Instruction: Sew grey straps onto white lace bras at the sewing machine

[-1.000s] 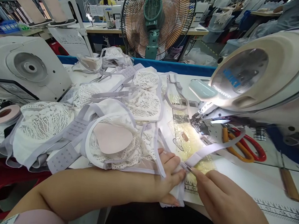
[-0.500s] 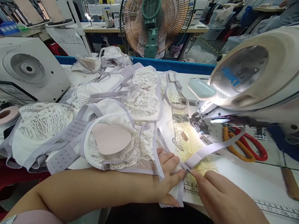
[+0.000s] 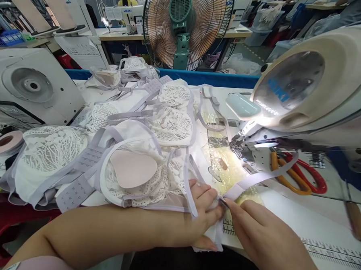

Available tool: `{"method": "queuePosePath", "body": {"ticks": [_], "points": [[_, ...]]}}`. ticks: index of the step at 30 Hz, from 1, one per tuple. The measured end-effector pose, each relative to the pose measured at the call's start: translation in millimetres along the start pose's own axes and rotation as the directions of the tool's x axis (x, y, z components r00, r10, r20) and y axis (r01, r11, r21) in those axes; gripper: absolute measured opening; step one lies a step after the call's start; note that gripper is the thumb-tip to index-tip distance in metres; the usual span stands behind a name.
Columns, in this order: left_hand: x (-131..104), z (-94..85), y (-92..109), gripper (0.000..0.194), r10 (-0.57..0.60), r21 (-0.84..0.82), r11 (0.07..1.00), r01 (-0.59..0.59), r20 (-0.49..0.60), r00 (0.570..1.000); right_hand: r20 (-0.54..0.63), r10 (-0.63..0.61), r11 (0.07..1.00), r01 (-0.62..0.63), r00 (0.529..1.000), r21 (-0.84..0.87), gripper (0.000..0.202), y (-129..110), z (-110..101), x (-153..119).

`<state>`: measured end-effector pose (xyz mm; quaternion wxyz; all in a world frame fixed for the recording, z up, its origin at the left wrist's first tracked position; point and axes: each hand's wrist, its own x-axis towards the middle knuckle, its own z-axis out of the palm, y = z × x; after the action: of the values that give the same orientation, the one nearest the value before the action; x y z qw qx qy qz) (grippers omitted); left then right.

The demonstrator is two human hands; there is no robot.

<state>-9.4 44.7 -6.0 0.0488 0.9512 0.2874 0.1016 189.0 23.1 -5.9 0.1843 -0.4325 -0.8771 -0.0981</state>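
My left hand [image 3: 205, 213] presses on the edge of a white lace bra [image 3: 133, 168] with lilac trim, its fingers around the fabric at the table's front. My right hand [image 3: 254, 227] pinches a small thin metal tool [image 3: 223, 201], whose tip touches the fabric beside my left fingers. A lilac elastic strap [image 3: 253, 181] runs from near my hands up to the right. A pale pink pad [image 3: 134, 169] lies in the nearest cup. The tool's far end is hidden in my right fingers.
A sewing machine [image 3: 310, 85] overhangs the right, with orange-and-red-handled scissors [image 3: 299, 173] below it and a wooden-handled tool [image 3: 356, 220] at far right. More bras [image 3: 52, 148] are piled left, beside another machine [image 3: 34, 85]. A fan [image 3: 187, 26] stands behind.
My right hand has moved slightly left with the metal tool, closer to my left fingers. My left hand stays on the fabric. The view has shifted slightly.
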Motion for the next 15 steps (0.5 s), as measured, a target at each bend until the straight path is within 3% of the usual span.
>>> {"method": "queuePosePath", "body": {"ticks": [6,15], "points": [[1.0,-2.5,-0.1,0.069,-0.004,-0.015,1.000,0.004,0.026,1.000,0.067,-0.038,0.999,0.039,0.997,-0.009,0.034,2.0,-2.5,-3.6],[-2.6,6.1,0.0,0.070,-0.003,-0.035,0.999,0.000,-0.069,0.998,0.101,-0.049,0.995,0.058,0.994,-0.082,0.031,0.4,-7.7,-7.8]]}}
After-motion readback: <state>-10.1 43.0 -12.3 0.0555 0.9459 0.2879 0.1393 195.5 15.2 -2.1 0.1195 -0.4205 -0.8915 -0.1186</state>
